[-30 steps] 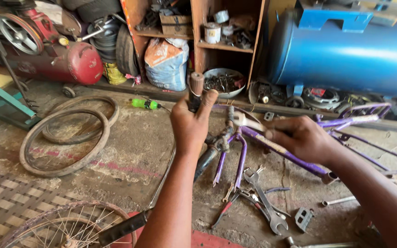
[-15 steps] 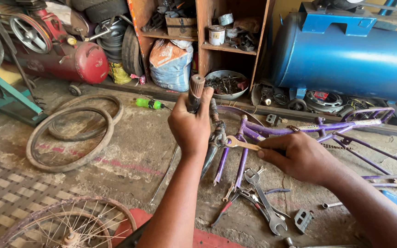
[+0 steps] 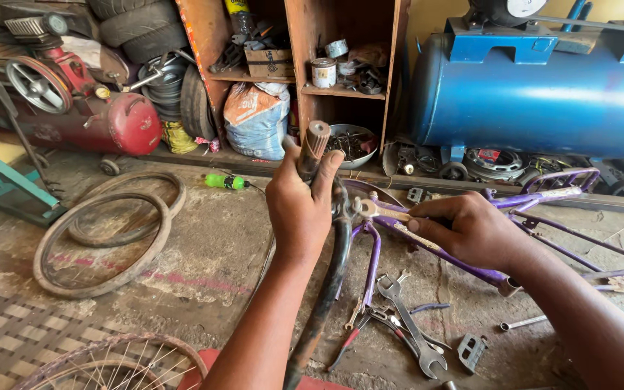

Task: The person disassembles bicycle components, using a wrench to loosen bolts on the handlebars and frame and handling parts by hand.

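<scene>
Blue compressor tank [image 3: 543, 97], upper right of frame, lies on its side along the wall. Red compressor [image 3: 102, 119], upper left, parked by stacked tyres.

Purple bike frame [image 3: 471, 245], centre-right, lies flat on the concrete floor [image 3: 204, 253], probably so its joint stays put.

Black fork [image 3: 330, 282], centre, held upright: left hand [image 3: 301, 206] fingers clenched round its threaded top, apparently steadying it. Right hand [image 3: 474, 231] fingers grasping a flat spanner [image 3: 384, 211], jaw end at the frame/fork joint.

Packages: blue-orange sack [image 3: 258, 119] under the wooden shelf [image 3: 341, 92], upper centre; cardboard box [image 3: 269, 63] and round tin w/ white label [image 3: 323, 72] on the shelf. Green bottle [image 3: 225, 181] lies on floor, left of centre.
</scene>
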